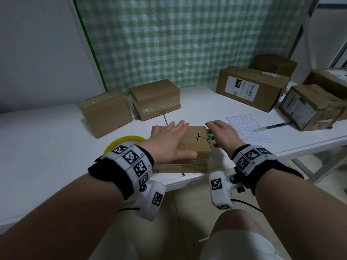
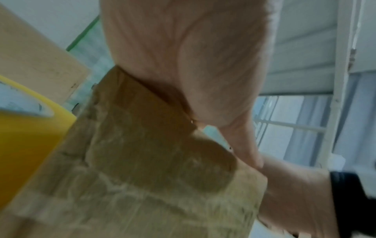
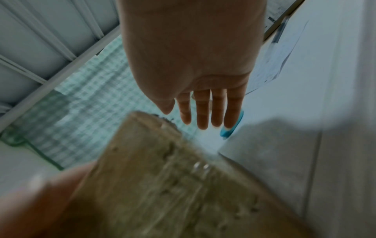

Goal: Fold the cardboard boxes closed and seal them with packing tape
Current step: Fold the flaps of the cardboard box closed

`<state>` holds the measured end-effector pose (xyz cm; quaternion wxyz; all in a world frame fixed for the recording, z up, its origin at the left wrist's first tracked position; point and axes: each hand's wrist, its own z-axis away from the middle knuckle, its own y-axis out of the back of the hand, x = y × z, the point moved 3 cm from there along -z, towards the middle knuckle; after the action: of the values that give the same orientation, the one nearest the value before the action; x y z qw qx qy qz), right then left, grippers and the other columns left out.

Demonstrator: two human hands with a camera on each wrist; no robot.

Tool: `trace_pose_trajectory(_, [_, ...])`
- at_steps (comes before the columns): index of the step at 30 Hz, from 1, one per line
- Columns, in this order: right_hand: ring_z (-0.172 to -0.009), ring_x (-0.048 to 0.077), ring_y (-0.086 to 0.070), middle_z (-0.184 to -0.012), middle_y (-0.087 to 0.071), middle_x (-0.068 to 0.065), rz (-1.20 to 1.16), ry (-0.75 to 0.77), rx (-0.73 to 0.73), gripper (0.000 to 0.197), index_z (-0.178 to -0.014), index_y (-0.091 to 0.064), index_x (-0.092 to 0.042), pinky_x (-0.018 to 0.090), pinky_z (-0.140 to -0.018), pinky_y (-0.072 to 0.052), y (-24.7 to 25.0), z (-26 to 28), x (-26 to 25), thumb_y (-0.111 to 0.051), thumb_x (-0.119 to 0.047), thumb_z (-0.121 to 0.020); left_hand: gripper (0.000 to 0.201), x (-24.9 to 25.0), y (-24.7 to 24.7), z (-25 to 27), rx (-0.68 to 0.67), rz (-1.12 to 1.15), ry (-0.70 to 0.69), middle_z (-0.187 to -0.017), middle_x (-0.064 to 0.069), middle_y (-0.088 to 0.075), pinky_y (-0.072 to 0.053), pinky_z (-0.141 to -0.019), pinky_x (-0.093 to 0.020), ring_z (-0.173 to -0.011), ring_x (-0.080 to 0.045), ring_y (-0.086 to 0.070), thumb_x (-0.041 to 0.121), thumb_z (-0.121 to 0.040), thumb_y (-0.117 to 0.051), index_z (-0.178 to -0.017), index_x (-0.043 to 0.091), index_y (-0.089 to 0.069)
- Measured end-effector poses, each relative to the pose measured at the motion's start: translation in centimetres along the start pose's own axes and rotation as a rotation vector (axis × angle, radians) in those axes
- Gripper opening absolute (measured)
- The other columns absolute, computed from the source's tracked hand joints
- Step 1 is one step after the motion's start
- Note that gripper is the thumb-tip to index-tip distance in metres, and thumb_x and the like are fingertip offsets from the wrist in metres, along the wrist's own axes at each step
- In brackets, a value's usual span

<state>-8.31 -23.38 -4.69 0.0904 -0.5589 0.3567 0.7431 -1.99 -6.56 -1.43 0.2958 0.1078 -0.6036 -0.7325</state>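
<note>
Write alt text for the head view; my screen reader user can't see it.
A person's left hand presses flat on a small cardboard box at the edge of a white table, while the right hand reaches beside it toward a small blue object. A yellow tape roll lies left of the box; more boxes stand behind.

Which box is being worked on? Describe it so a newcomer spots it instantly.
On the white table, look at the near edge, just right of the yellow tape roll. The box lies under the flat left hand; it alone has a torn, ragged top.
</note>
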Motion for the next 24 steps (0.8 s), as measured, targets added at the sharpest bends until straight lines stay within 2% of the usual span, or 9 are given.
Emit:
trace_pose_trajectory(4, [-0.107,0.018,-0.051,-0.118,-0.06,0.002,0.075,0.093,0.015,0.035,-0.119,-0.06,-0.016,0.035,-0.099,-0.04,-0.2,0.8,-1.5,-0.044,-0.037,-0.096,0.069,-2.4,3.0,2.0,0.291,0.429,0.078,-0.158,0.003,-0.014,-0.014,-0.118,-0.038,-0.145,-0.015,-0.016,0.055,-0.093,-0.035,-0.151,0.024,-0.013])
trace_pose_trajectory(7, [-0.117,0.018,-0.051,-0.127,-0.057,0.0,0.113,0.151,-0.049,0.049,-0.125,-0.058,-0.025,0.039,-0.105,-0.038,-0.6,1.4,-2.1,-0.05,-0.056,-0.088,0.054,-5.8,3.8,3.5,0.395,0.475,0.257,-0.149,-0.004,-0.038,-0.03,-0.106,-0.032,-0.133,-0.021,-0.038,0.041,-0.098,-0.041,-0.146,0.019,-0.032])
trace_pose_trajectory(11, [-0.128,0.022,-0.043,-0.136,-0.054,-0.002,0.431,0.289,-0.098,0.081,-0.13,-0.053,-0.035,0.048,-0.106,-0.037,-2.1,2.2,-3.5,-0.05,-0.082,-0.065,0.042,-9.6,1.4,4.5,0.194,0.305,0.424,-0.131,-0.009,-0.056,-0.039,-0.093,-0.029,-0.116,-0.024,-0.052,0.038,-0.092,-0.053,-0.126,0.015,-0.057])
trace_pose_trajectory(13, [-0.13,0.023,-0.039,-0.14,-0.049,-0.002,0.634,0.393,-0.108,0.079,-0.135,-0.048,-0.036,0.047,-0.108,-0.033,-3.0,3.0,-4.7,-0.053,-0.08,-0.069,0.042,-9.9,-0.1,4.8,0.029,0.232,0.402,-0.126,-0.004,-0.059,-0.041,-0.089,-0.028,-0.111,-0.021,-0.054,0.046,-0.088,-0.056,-0.12,0.019,-0.062])
trace_pose_trajectory(15, [-0.134,0.023,-0.033,-0.147,-0.04,-0.004,0.771,0.48,-0.172,0.079,-0.14,-0.039,-0.041,0.046,-0.112,-0.026,-4.0,3.8,-5.5,-0.051,-0.078,-0.071,0.057,-9.7,-1.3,5.0,-0.083,0.192,0.385,-0.13,0.0,-0.054,-0.04,-0.092,-0.027,-0.116,-0.019,-0.051,0.055,-0.085,-0.057,-0.129,0.019,-0.054])
trace_pose_trajectory(17, [-0.139,0.024,-0.025,-0.154,-0.028,-0.004,0.898,0.547,-0.267,0.08,-0.145,-0.025,-0.047,0.049,-0.116,-0.016,-5.2,4.5,-5.7,-0.047,-0.078,-0.074,0.067,-9.6,-1.9,4.9,-0.114,0.119,0.382,-0.126,0.002,-0.055,-0.041,-0.097,-0.032,-0.114,-0.018,-0.051,0.064,-0.078,-0.059,-0.128,0.019,-0.054])
trace_pose_trajectory(19, [-0.143,0.027,-0.017,-0.159,-0.016,-0.003,1.014,0.61,-0.343,0.081,-0.146,-0.012,-0.051,0.052,-0.116,-0.008,-6.2,4.9,-5.7,-0.044,-0.077,-0.077,0.064,-9.7,-2.3,4.6,-0.111,0.047,0.372,-0.108,0.006,-0.058,-0.042,-0.096,-0.038,-0.106,-0.017,-0.053,0.067,-0.073,-0.062,-0.118,0.022,-0.058])
trace_pose_trajectory(22, [-0.146,0.029,-0.008,-0.161,-0.002,-0.005,1.105,0.626,-0.402,0.074,-0.146,-0.006,-0.053,0.052,-0.116,-0.004,-6.9,4.9,-5.3,-0.042,-0.071,-0.084,0.041,-9.8,-2.5,4.5,-0.084,0.032,0.352,-0.077,0.005,-0.051,-0.038,-0.078,-0.034,-0.078,-0.016,-0.049,0.06,-0.077,-0.063,-0.079,0.02,-0.054])
trace_pose_trajectory(24, [-0.146,0.029,-0.005,-0.161,0.002,-0.006,1.12,0.612,-0.413,0.071,-0.146,-0.005,-0.053,0.051,-0.116,-0.003,-7.0,4.9,-5.2,-0.041,-0.068,-0.086,0.044,-9.6,-2.4,4.5,-0.062,0.042,0.338,-0.068,0.001,-0.042,-0.031,-0.064,-0.032,-0.066,-0.016,-0.042,0.054,-0.082,-0.061,-0.066,0.018,-0.043])
